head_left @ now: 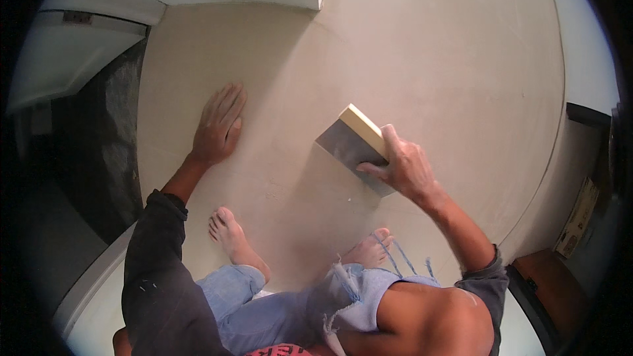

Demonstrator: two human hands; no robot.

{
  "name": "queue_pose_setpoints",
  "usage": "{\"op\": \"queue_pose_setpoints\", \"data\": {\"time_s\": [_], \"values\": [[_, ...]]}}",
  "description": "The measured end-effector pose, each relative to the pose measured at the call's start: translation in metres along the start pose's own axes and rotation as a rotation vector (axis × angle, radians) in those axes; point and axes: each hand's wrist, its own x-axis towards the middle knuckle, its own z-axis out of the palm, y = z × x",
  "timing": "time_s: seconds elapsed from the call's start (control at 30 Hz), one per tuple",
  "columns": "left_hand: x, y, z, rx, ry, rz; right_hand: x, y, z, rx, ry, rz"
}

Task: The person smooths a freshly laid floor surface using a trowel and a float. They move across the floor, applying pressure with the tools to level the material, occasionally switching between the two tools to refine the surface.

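Note:
My right hand (pixel 410 166) grips a wide putty knife (pixel 347 142) by its pale wooden back, thumb across the grey metal blade. The blade is tilted, its long edge facing down and left; whether it touches the floor I cannot tell. On the left, my left hand (pixel 223 125) lies flat against the beige, dusty floor (pixel 283 138), fingers stretched out and holding nothing. Pale dust coats the fingers of both hands. A small white speck (pixel 349 200) lies on the floor below the blade.
My bare feet, the left foot (pixel 227 231) and right foot (pixel 369 248), stand close below the hands. A white wall corner (pixel 321 6) juts in at the top. A doorway with a dark floor (pixel 105 118) opens at left. Brown and black objects (pixel 550 283) stand at the right.

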Motion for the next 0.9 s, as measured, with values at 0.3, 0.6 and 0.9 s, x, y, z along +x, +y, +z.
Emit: {"op": "queue_pose_setpoints", "data": {"time_s": [0.3,0.6,0.9], "values": [[0.018,0.016,-0.013,-0.065,0.063,-0.045,0.096,0.074,-0.089,0.246,0.090,0.410],[0.025,0.015,-0.012,-0.190,0.147,-0.055,0.163,0.099,-0.163,0.331,0.282,0.418],[0.027,0.018,-0.015,-0.124,0.161,-0.070,0.173,0.031,-0.127,0.363,0.188,0.274]]}}
